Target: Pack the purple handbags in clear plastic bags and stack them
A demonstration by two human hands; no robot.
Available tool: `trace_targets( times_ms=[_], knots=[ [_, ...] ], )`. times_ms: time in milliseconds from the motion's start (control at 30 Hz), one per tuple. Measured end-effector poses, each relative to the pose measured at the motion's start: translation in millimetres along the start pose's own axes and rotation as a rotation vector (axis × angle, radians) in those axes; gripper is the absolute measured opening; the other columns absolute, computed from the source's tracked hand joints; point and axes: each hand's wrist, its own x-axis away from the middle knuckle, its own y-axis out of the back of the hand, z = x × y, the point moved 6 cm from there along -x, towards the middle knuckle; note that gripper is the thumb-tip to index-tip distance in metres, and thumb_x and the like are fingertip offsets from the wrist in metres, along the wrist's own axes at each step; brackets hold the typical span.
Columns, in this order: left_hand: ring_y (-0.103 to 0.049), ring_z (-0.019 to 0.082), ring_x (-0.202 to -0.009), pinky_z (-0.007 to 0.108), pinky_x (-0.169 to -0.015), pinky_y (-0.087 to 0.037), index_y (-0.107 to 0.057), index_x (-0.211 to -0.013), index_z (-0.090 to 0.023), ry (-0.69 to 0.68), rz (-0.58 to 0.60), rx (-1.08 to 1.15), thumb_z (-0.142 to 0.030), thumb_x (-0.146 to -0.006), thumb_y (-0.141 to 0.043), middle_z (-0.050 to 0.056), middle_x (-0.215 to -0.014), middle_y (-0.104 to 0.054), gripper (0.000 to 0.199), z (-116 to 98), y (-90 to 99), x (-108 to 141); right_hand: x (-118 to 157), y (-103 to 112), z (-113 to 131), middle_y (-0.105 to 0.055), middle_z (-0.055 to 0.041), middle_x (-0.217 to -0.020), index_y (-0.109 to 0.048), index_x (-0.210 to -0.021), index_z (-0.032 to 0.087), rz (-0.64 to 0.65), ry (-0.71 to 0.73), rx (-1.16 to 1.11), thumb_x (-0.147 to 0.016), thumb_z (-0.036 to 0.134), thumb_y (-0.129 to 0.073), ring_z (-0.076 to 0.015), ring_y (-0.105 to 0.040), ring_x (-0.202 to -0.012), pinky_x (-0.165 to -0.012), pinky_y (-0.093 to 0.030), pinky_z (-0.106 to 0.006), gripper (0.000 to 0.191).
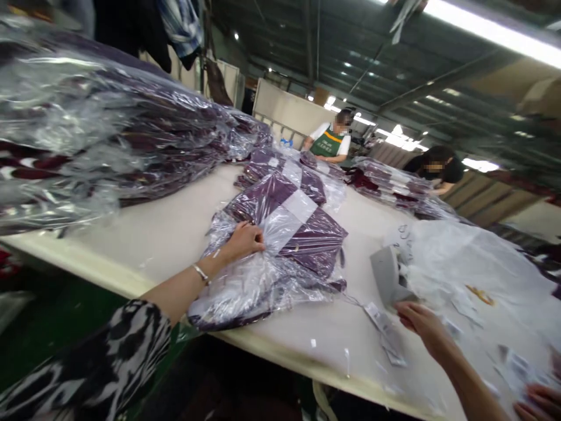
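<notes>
My left hand [248, 238] is closed in a pinch on the clear plastic of a bagged dark purple garment [302, 225] with a pale band across it. Crumpled clear plastic [258, 280] spreads below that hand, towards the table's front edge. Over on the right, my right hand [416, 321] has its fingers together at the lower edge of a grey card [385, 275], apparently gripping it. Between my hands, printed tags [385, 333] on a string lie beside the bag.
Bagged garments are piled high at left [131, 117], with more behind [394, 181]. A white plastic sheet [473, 263] lies right, with a yellow item [480, 295]. Two people [328, 143] [438, 166] stand beyond. Another person's hand [541, 400] is bottom right. The table edge [280, 356] runs in front.
</notes>
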Motion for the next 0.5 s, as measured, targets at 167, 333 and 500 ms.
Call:
trace_targets(
  times_ms=[167,333,500],
  knots=[
    [-0.066,0.02,-0.089,0.045,-0.114,-0.03,-0.071,-0.071,-0.02,-0.01,0.059,-0.011,-0.028,-0.07,-0.075,-0.001,-0.079,-0.074,0.009,-2.1,4.2,-3.3,41.3,-169.7,149.3,-0.069,-0.0016,-0.074,-0.074,-0.078,0.019,0.684,0.407,0.282,-0.08,0.046,-0.068,-0.0169,-0.059,-0.073,-0.069,-0.045,-0.028,0.028],
    [-0.068,0.023,-0.084,0.036,-0.093,-0.043,-0.072,-0.071,-0.02,-0.038,0.159,-0.109,-0.031,-0.068,-0.075,0.002,-0.074,-0.073,0.011,0.2,1.8,-15.7,59.5,-322.9,218.7,-0.062,0.0034,-0.064,-0.069,-0.069,0.017,0.87,0.624,0.561,-0.077,0.036,-0.072,-0.0116,-0.051,-0.062,-0.058,-0.032,-0.024,0.02],
    [-0.069,0.022,-0.077,0.032,-0.079,-0.046,-0.073,-0.071,-0.019,-0.089,0.299,-0.055,-0.026,-0.067,-0.077,0.002,-0.071,-0.074,0.009,7.3,1.7,-35.9,29.2,-361.6,204.2,-0.068,0.001,-0.069,-0.073,-0.072,0.018,0.725,0.684,0.794,-0.077,0.027,-0.073,-0.0134,-0.058,-0.066,-0.058,-0.032,-0.024,0.01]
  ],
)
